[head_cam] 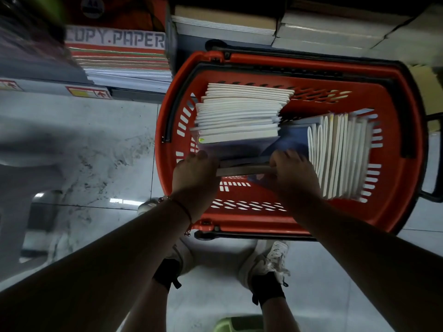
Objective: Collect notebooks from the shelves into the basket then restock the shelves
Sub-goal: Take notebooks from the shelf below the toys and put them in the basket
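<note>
A red plastic shopping basket sits on a pale tiled floor, seen from above, with the person's white shoes just below its near rim. Both hands reach into it and hold a small stack of notebooks between them. The stack lies flat, its long axis running left to right across the basket, its edge facing the viewer. The left hand curls its grip around the stack's left end; the right hand curls around the right end, fingers over the top, so the stack spans the gap between the two hands. Inside the basket beyond the held stack, a fanned pile of white-edged notebooks lies with edges running left to right. To the right of it, another row of notebooks stands on edge, spines running front to back. Beyond the basket, shelves hold paper stacks and a box marked COPY PAPER.
</note>
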`<state>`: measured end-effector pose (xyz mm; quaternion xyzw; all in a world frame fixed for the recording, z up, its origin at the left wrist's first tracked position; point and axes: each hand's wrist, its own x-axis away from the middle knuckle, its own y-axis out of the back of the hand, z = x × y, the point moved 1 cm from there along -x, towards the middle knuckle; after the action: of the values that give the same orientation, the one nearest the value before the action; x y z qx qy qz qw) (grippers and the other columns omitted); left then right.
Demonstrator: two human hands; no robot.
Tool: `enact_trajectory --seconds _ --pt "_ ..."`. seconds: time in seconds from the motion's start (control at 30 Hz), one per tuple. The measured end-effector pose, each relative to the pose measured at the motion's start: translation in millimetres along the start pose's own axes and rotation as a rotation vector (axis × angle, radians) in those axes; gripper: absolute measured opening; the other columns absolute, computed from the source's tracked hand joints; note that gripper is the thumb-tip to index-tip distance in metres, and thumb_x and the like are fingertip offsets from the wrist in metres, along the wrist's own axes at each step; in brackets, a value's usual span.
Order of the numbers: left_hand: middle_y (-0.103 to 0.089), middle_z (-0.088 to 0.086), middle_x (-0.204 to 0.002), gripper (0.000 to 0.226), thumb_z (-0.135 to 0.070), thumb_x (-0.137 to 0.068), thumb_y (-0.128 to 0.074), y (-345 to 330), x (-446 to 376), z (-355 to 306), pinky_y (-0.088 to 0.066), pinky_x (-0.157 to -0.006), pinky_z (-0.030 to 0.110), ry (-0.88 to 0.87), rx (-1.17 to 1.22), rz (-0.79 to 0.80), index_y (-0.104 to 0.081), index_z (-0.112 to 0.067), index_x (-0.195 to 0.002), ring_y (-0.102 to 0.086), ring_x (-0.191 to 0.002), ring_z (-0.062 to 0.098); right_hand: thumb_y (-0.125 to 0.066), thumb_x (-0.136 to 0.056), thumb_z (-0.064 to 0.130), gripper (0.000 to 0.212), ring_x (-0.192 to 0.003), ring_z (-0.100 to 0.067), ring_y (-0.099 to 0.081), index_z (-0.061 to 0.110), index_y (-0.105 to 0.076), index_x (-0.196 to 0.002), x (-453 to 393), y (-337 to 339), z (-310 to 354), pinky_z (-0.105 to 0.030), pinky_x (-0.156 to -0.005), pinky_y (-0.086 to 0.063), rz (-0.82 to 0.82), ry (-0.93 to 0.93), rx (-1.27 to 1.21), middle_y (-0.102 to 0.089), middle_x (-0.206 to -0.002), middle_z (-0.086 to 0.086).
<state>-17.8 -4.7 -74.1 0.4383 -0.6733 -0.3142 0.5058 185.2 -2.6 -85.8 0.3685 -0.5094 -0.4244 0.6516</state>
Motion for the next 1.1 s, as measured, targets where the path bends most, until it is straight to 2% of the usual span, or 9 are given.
enact_trajectory --seconds 0.13,0.2,0.33,0.43,0.6,0.73,0.83,0.93,1.1 --pt "-0.055 0.002 -0.118 0.02 -0.024 -0.094 -0.062 4 1 0 -0.04 -0.088 0.023 0.015 0.145 0.02 -0.064 -0.019 -0.113 -0.05 -0.113 0.018 -0.073 -0.082 0.053 0.041 -0.067 -0.016 -0.046 0.023 -0.045 -0.08 7 10 -3 -0.027 -0.064 -0.028 -0.033 0.06 -0.021 -0.046 -0.076 0.002" --pt "-0.063 -0.004 -0.102 0.009 -0.021 -0.093 -0.064 15 2 -2 -0.043 -0.076 0.014 0.065 0.359 0.074 -0.064 -0.023 -0.102 -0.061 -0.095 0.009 -0.069 -0.083 0.057 0.044 -0.068 -0.015 -0.045 0.023 -0.041 -0.081 10 20 -6 -0.027 -0.064 -0.028 -0.008 0.074 -0.071 -0.043 -0.077 0.006" --pt "-0.062 -0.013 -0.085 0.01 -0.023 -0.09 -0.068 47 6 -12 -0.04 -0.063 0.009 0.015 0.554 0.137 -0.059 -0.027 -0.091 -0.058 -0.077 -0.004 -0.059 -0.079 0.067 0.05 -0.085 -0.017 -0.05 0.019 -0.053 -0.095 16 55 -14 -0.03 -0.068 -0.036 0.057 -0.08 -0.251 -0.05 -0.092 0.004" --pt "-0.064 -0.009 -0.082 0.01 -0.023 -0.089 -0.07 92 7 -18 -0.047 -0.062 0.015 -0.072 0.664 0.139 -0.059 -0.024 -0.089 -0.061 -0.074 0.0 -0.072 -0.074 0.052 0.052 -0.1 -0.019 -0.054 0.019 -0.054 -0.111 21 91 -16 -0.034 -0.078 -0.048 -0.017 -0.214 -0.451 -0.054 -0.108 0.002" --pt "-0.071 -0.014 -0.09 0.019 -0.015 -0.089 -0.069 205 13 -35 -0.052 -0.076 0.017 -0.212 0.911 0.168 -0.064 -0.033 -0.09 -0.067 -0.089 0.002 -0.085 -0.073 0.026 0.059 -0.106 -0.003 -0.06 0.033 -0.051 -0.121 17 178 -4 -0.019 -0.083 -0.051 0.066 -0.267 -0.939 -0.06 -0.114 0.017" --pt "-0.069 0.007 -0.081 0.015 -0.024 -0.086 -0.069 305 29 -50 -0.05 -0.069 0.025 -0.216 1.051 0.145 -0.063 -0.009 -0.085 -0.065 -0.078 0.011 -0.077 -0.076 0.031 0.049 -0.11 -0.009 -0.065 0.022 -0.063 -0.122 30 252 21 -0.027 -0.091 -0.054 0.31 -0.23 -1.137 -0.071 -0.115 0.009" --pt "-0.069 -0.002 -0.075 0.018 -0.03 -0.079 -0.066 381 51 -66 -0.05 -0.067 0.019 -0.247 1.153 0.191 -0.061 -0.012 -0.082 -0.064 -0.074 0.006 -0.074 -0.081 0.02 0.04 -0.114 -0.012 -0.063 0.025 -0.065 -0.119 53 309 45 -0.03 -0.094 -0.052 0.392 -0.239 -1.254 -0.07 -0.118 0.009" --pt "-0.066 -0.009 -0.07 0.016 -0.029 -0.079 -0.068 446 74 -82 -0.049 -0.064 0.015 -0.276 1.194 0.215 -0.058 -0.018 -0.076 -0.062 -0.068 0.003 -0.086 -0.07 0.033 0.055 -0.122 -0.02 -0.059 0.028 -0.067 -0.121 77 359 64 -0.046 -0.108 -0.042 0.364 -0.232 -1.359 -0.066 -0.127 0.001" --pt "-0.071 0.006 -0.087 0.025 -0.035 -0.083 -0.074 542 117 -115 -0.055 -0.068 0.032 -0.319 1.304 0.119 -0.062 -0.014 -0.088 -0.067 -0.079 0.018 -0.091 -0.06 0.038 0.067 -0.117 -0.022 -0.063 0.017 -0.068 -0.119 126 454 98 -0.029 -0.091 -0.054 0.18 -0.158 -1.578 -0.067 -0.125 -0.006"
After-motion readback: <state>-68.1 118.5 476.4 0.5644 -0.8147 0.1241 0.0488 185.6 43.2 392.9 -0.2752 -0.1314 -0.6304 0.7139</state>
